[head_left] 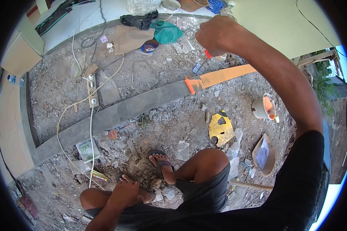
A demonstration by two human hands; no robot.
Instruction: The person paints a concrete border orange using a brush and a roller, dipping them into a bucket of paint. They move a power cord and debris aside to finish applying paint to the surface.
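Note:
My right hand (216, 34) is closed around the red handle of a paint roller, raised over the far side of the kerb. The roller's orange sleeve (190, 85) touches the top of a long curved concrete kerb (142, 97). Right of the sleeve, the kerb's surface is orange (227, 74); to the left it is bare grey. A ragged grey patch shows beside the sleeve. Low in the view, my left hand (126, 191) lies over my sandalled foot, fingers loosely extended and holding nothing I can see.
A paint bucket (259, 107) with orange inside stands on the right. Near it lie a cut yellow sheet (221, 129) and a tray-like container (264, 156). White cables cross the kerb by a power strip (92, 91). Rubble covers the ground.

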